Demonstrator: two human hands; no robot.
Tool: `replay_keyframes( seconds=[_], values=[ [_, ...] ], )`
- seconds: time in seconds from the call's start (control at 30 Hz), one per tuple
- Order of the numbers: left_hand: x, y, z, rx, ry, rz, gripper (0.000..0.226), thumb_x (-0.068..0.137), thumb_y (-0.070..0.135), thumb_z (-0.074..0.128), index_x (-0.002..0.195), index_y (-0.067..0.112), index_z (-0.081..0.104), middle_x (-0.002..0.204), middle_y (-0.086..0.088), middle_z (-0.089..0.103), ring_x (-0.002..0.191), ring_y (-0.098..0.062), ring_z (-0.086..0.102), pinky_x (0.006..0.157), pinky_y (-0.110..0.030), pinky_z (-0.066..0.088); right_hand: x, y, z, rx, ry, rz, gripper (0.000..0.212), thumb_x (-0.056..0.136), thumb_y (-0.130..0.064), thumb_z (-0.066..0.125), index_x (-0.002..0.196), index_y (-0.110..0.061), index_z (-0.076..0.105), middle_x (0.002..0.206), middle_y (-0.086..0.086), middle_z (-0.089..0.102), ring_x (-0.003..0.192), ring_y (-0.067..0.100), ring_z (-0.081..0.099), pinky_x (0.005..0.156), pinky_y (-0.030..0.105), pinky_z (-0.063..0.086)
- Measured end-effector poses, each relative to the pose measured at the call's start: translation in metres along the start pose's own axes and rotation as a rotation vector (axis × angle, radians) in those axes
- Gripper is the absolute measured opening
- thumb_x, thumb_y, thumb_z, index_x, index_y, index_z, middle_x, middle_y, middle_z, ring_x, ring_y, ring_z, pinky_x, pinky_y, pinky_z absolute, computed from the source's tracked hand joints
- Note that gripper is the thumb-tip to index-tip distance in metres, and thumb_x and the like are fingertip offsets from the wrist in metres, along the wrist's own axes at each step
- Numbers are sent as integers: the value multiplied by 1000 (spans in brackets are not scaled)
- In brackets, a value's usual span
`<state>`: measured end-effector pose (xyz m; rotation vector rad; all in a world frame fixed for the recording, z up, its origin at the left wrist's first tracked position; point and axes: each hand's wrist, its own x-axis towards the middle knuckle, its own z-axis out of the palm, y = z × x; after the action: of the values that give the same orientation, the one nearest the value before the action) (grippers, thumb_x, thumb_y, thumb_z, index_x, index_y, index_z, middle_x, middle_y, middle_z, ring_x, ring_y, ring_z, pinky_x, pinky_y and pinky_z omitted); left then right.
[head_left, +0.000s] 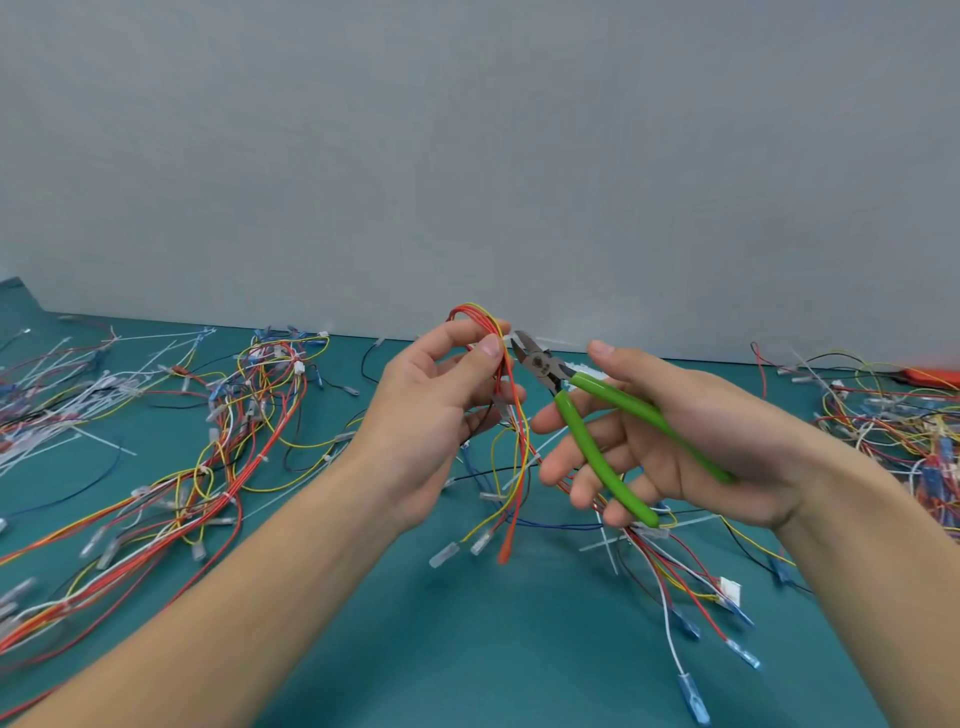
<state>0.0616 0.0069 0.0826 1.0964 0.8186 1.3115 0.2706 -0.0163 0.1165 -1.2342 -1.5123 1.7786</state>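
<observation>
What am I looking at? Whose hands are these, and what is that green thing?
These are a person's two hands, no machine. The picture comes from a camera worn on the person's head, looking down, so you see what they see. The left hand pinches a bundle of red and yellow wires. The right hand holds cutters with green handles. Their tips are right beside the bundle, perhaps ready to snip. Below is a teal table with heaps of more coloured wires on the left and right, and white ties at far left. Behind stands a grey wall.
</observation>
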Motion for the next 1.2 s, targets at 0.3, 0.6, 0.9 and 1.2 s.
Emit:
replay_keyframes(
  seconds=[0.3, 0.6, 0.9, 1.2],
  values=[
    [1, -2, -1, -6, 34, 10, 24, 100, 16, 65, 122, 8, 69, 86, -6, 67, 68, -16, 68, 65, -24, 55, 5, 4, 1, -2, 35, -47, 59, 100, -57, 47, 118, -6, 70, 105, 25, 74, 73, 29, 68, 57, 36, 55],
    [1, -3, -1, 3, 39, -3, 19, 100, 16, 65, 117, 12, 73, 90, -5, 67, 67, -15, 68, 67, -25, 53, 8, 7, 2, -10, 56, -94, 57, 103, -54, 46, 117, -4, 68, 94, 22, 73, 60, 25, 60, 49, 30, 47],
    [2, 2, -3, -55, 33, -62, 16, 101, 18, 61, 110, 16, 74, 85, -4, 63, 67, -18, 61, 56, -22, 49, 15, 8, 3, 4, 269, -170, 51, 105, -56, 42, 102, -12, 69, 73, 12, 62, 48, 21, 50, 46, 29, 42],
    [14, 36, -29, -36, -21, -151, 21, 98, 39, 56, 84, 23, 59, 64, 8, 41, 46, -10, 37, 48, -24, 35, 15, 15, -18, -359, 687, -209, 16, 89, -36, 76, 98, -23, 70, 90, 2, 78, 78, 17, 73, 72, 36, 51]
  ],
)
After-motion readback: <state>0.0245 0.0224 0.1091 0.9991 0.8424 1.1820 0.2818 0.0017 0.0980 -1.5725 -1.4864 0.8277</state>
